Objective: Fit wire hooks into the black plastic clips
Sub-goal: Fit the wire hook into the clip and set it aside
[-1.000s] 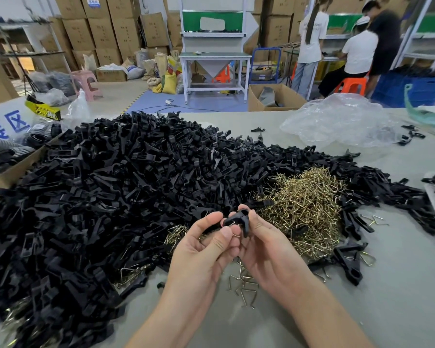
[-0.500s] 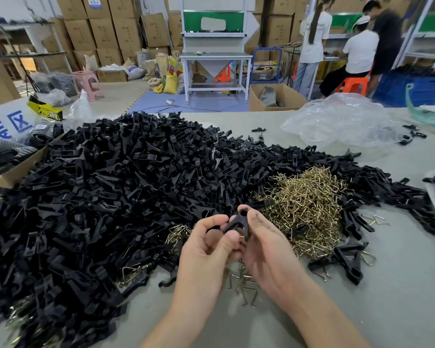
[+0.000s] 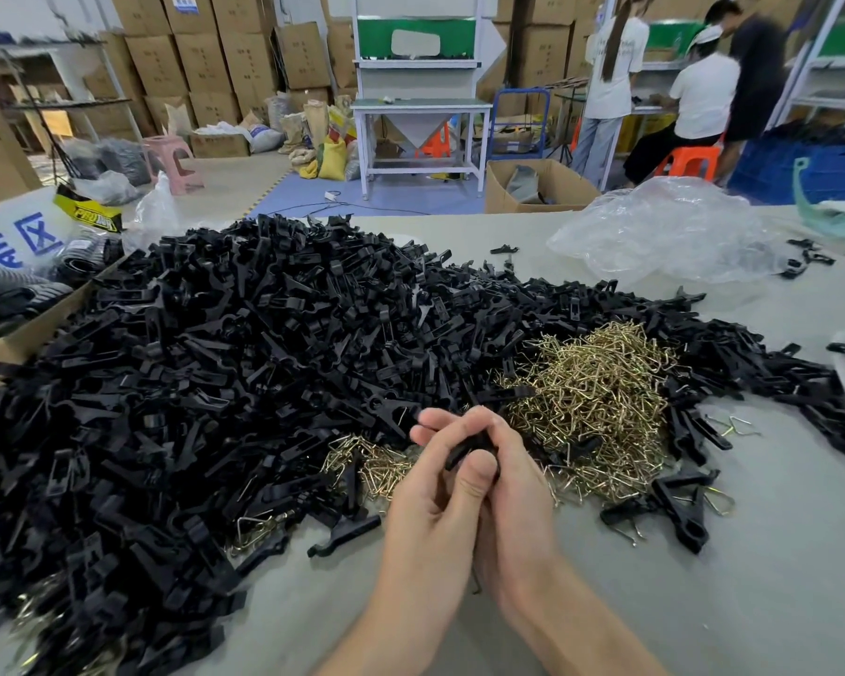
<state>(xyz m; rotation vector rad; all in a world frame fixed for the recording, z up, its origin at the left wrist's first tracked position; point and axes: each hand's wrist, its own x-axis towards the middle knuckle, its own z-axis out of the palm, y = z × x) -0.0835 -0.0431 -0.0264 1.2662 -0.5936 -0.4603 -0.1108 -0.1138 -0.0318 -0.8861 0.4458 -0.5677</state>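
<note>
Black plastic is all that shows of the piece in work: one black plastic clip (image 3: 469,448) is held between the two hands, above the near middle of the worktop (image 3: 752,578). The left hand (image 3: 435,500) and the right hand (image 3: 513,509) are pressed close together. Their fingers (image 3: 489,426) are curled round the clip, and the left thumb lies over its near end. The visible part of the clip runs slantwise, from the near left toward the far right, but most of it is hidden. I cannot tell if a wire is already inside it.

The loose wire hooks (image 3: 596,412) lie in a golden heap just beyond the hands, toward the far right. The right hand is therefore nearer to them, and a few more hooks lie by the left hand. The large heap of black clips (image 3: 240,373) spreads toward the left edge.

I judge that the next reach for a hook belongs to the right hand, while the left hand keeps the clip. The clip's open end should then point toward the right edge.
</note>
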